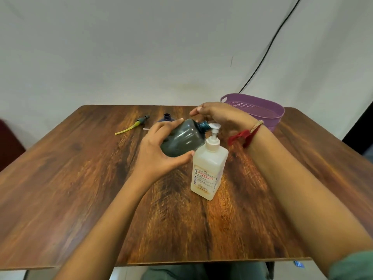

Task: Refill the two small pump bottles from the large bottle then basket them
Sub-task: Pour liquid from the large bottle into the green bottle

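My left hand [159, 150] grips a small dark grey-green bottle [181, 138], tilted on its side with its open blue neck [203, 125] right at the nozzle of the large bottle's pump. The large white pump bottle [209, 172] stands upright mid-table. My right hand [218, 115] hovers over its white pump head [215, 126] with fingers stretched out to the left; contact with the pump is hidden. A second small bottle [166, 117], dark blue with no cap, stands behind my left hand, mostly hidden. A purple basket [268, 112] sits at the far right of the table.
A removed pump with a yellow tube [133, 126] lies on the wooden table [80, 178] at the far left; a white tube tip [145, 129] pokes out beside my left hand. A black cable [268, 45] runs down the wall behind the basket.
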Available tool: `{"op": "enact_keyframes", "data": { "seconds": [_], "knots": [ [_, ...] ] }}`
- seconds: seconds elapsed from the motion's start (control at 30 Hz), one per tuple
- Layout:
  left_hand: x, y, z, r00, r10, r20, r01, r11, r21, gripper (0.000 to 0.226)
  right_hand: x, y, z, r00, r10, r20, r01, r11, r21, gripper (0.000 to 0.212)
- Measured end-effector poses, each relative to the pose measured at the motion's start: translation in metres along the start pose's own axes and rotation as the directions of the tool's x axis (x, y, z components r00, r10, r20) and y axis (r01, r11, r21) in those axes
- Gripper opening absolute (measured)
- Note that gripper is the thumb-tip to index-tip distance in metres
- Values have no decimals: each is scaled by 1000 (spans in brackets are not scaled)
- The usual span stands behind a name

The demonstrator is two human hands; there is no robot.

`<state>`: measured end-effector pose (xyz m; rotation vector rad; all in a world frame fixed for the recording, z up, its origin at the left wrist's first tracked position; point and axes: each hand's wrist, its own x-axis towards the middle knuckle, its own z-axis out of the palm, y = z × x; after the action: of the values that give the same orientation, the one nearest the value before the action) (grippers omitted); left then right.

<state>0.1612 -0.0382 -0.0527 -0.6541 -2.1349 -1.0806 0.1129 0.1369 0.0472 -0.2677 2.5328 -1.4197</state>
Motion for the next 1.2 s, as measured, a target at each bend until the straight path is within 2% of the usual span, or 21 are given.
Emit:
{"op": "enact_keyframes", "data": {
  "seconds": [0.1,0.2,0.4,0.57,0.73,0.87,0.97,1.1,1.2],
  "knots": [
    [-1,-4,-6,997,-12,79,14,1000,-14,79,5,-1,9,998,-18,-58,15,998,-67,30],
    [-1,-6,-13,990,-61,125,69,996,-58,84,10,4,13,992,4,-124,-7,1000,-21,30],
    [-1,-6,-16,995,-57,86,62,996,-61,66,13,16,10,999,53,-10,-49,964,260,38],
    [-3,-8,-14,990,-127,60,137,969,-207,68,13,20,10,999,37,-7,-33,948,315,38],
    [-7,-16,-6,992,-119,39,125,956,-266,72,9,21,9,999,38,-8,-33,921,388,36],
    [-10,-12,-5,967,-254,-22,213,852,-479,72,8,23,12,997,16,-73,11,932,362,37],
    [-8,-12,-5,958,-287,2,235,780,-580,73,8,31,17,992,27,-124,18,938,346,37],
    [-12,-10,-4,950,-311,35,269,753,-600,79,9,33,21,984,14,-176,36,960,278,40],
    [-12,-7,-6,951,-304,55,277,762,-586,77,7,24,18,989,2,-149,32,973,228,34]
  ]
}}
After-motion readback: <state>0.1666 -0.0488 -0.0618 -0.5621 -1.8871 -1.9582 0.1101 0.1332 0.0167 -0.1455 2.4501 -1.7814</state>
